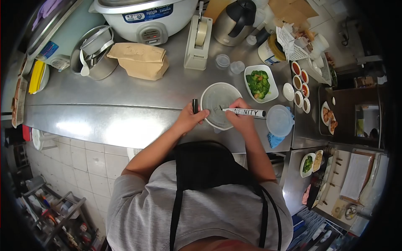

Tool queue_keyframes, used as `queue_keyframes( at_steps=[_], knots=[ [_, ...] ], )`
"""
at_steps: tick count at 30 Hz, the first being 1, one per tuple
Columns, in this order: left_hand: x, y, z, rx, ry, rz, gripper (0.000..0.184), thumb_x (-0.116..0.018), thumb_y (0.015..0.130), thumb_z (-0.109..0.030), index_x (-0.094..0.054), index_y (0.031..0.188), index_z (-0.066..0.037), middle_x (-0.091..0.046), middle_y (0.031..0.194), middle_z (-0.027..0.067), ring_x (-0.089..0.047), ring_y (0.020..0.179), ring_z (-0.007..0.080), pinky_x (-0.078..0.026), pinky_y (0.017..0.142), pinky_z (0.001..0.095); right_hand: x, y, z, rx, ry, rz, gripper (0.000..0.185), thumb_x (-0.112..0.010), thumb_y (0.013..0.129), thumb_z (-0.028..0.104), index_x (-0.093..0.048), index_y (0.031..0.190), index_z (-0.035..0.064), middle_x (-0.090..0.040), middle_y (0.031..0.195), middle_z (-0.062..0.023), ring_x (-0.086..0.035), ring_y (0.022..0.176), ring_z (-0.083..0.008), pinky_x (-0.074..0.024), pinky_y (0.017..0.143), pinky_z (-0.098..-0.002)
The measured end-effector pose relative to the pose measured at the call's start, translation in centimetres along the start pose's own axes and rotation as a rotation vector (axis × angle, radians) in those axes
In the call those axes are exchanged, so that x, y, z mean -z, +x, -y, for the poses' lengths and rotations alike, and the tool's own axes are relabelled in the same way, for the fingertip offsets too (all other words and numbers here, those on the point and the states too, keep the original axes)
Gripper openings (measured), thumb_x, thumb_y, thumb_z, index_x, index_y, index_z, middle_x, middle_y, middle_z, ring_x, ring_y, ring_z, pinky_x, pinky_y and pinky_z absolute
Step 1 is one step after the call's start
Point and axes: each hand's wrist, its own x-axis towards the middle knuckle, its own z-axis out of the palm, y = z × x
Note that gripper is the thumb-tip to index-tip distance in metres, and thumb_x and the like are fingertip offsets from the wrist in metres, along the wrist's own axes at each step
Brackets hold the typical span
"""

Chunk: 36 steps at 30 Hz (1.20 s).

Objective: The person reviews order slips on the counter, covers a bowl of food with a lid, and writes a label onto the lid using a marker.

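Note:
My right hand point(243, 121) grips a white marker point(253, 112) with black lettering. Its tip meets the translucent lid of a round tub point(221, 94), where a few dark strokes show. My left hand point(189, 119) is closed around a black marker cap point(195, 105) that stands up from the fingers, and its thumb rests at the tub's left rim. Right of the tub are a square white dish of broccoli point(258, 85) and a round translucent lid or tub point(279, 120) beside a blue cloth point(275, 141).
Along the back stand a rice cooker point(144, 23), a tape dispenser point(197, 46), a steel jug point(234, 27) and a brown paper bag point(140, 60). Small clear cups point(237, 67) sit behind the tub. Several sauce dishes point(297, 82) line the right side.

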Motion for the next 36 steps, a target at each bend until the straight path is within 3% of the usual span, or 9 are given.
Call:
queue_keyframes(
  at_steps=[13,16,19,28,31,36],
  knots=[
    [0.0,0.0,0.1,0.001,-0.004,-0.012,0.027,-0.063,0.074,-0.027,-0.043,0.08,-0.009,-0.045,0.063,-0.0036,-0.044,0.052,0.004,-0.035,0.047,0.0164,-0.1,0.2,-0.3,0.035,0.001,-0.055,0.013,-0.06,0.065,0.005,-0.047,0.067,0.0033,-0.048,0.055,-0.0002,-0.042,0.05,-0.0044,-0.0355,0.045,-0.0207],
    [-0.1,0.0,0.0,-0.003,-0.01,0.0,0.027,-0.063,0.073,-0.027,-0.043,0.08,-0.009,-0.045,0.063,-0.0035,-0.044,0.052,0.004,-0.035,0.046,0.0165,0.2,0.1,0.2,0.03,-0.071,0.0,0.013,-0.06,0.066,0.005,-0.047,0.067,0.0037,-0.049,0.057,-0.0006,-0.043,0.052,-0.0047,-0.036,0.046,-0.0207],
    [-0.1,0.1,0.1,0.0,0.014,-0.024,0.027,-0.063,0.074,-0.026,-0.043,0.08,-0.01,-0.046,0.063,-0.0035,-0.044,0.052,0.0041,-0.035,0.046,0.0164,-0.1,0.1,0.3,-0.006,0.108,0.0,0.013,-0.06,0.067,0.004,-0.047,0.07,0.0041,-0.048,0.061,0.0009,-0.042,0.055,-0.004,-0.035,0.049,-0.0196],
    [0.0,0.1,0.3,0.008,-0.026,-0.006,0.025,-0.063,0.073,-0.025,-0.044,0.081,-0.01,-0.046,0.064,-0.0038,-0.044,0.052,0.0041,-0.036,0.048,0.0167,-0.9,0.1,0.7,0.038,-0.014,0.105,0.013,-0.061,0.067,0.006,-0.048,0.068,0.0041,-0.05,0.061,-0.0004,-0.044,0.055,-0.0053,-0.0371,0.049,-0.0211],
    [0.1,0.1,0.3,0.008,-0.012,-0.023,0.022,-0.063,0.074,-0.019,-0.044,0.078,-0.006,-0.05,0.067,0.0002,-0.047,0.058,0.0064,-0.04,0.049,0.019,-0.6,-0.1,0.5,-0.004,0.073,0.11,0.013,-0.06,0.067,0.006,-0.048,0.067,0.0042,-0.05,0.06,-0.0006,-0.045,0.055,-0.0056,-0.0374,0.049,-0.0213],
    [0.0,0.2,0.2,-0.001,-0.022,-0.003,0.023,-0.063,0.074,-0.022,-0.044,0.079,-0.009,-0.047,0.065,-0.0026,-0.045,0.054,0.0047,-0.037,0.048,0.0174,-1.2,0.1,0.9,0.026,0.065,0.042,0.012,-0.059,0.067,0.005,-0.047,0.068,0.0043,-0.049,0.061,-0.0002,-0.044,0.056,-0.0047,-0.0364,0.05,-0.0206]
  ],
)
